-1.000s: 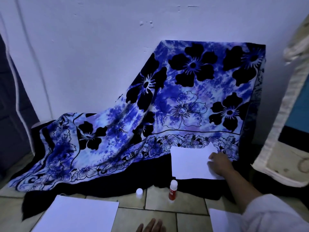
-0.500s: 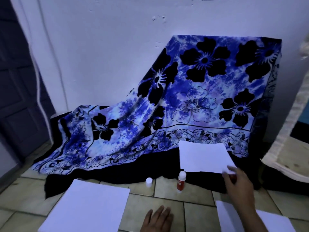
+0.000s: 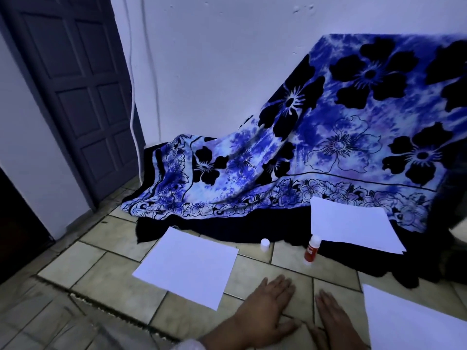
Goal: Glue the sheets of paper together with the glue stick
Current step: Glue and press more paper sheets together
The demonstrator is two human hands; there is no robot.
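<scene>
Pale tiled floor (image 3: 289, 261), dark grout lines. Flat on the tiles: white paper sheet (image 3: 187, 267) at left, second paper sheet (image 3: 417, 322) at lower right. Between them, left hand (image 3: 267, 309) and right hand (image 3: 333, 317) palm-down, fingers straight. Further back, red glue stick (image 3: 312, 250) upright, white cap (image 3: 265, 243) near it, both beside the dark hem of a flowered cloth (image 3: 227, 231).

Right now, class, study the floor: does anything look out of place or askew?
The small white cap sits on the tile apart from the upright glue stick, which seems left open. The far sheet lies on the dark cloth, away from the left sheet and right sheet, all at different angles.
</scene>
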